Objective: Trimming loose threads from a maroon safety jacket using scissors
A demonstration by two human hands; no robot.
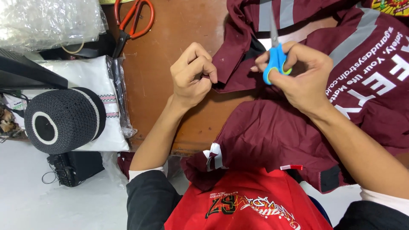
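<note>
Between left fingers (207, 73), maroon garment (272, 132) edge

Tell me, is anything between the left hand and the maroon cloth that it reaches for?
Nothing visible. The left hand pinches right at the edge of the maroon garment, fingertips against the fabric. The right hand holds blue-handled scissors just beside, over the same garment on the wooden table.

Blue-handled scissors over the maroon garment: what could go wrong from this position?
1. The right hand holds the small blue-handled scissors close over the maroon garment; a stray snip could nick the cloth itself.
2. The left hand pinches the garment's edge not far from the blades, so its fingertips could get cut if the hands draw closer.
3. Loose folds lie under the blades and could be caught unseen.
</note>
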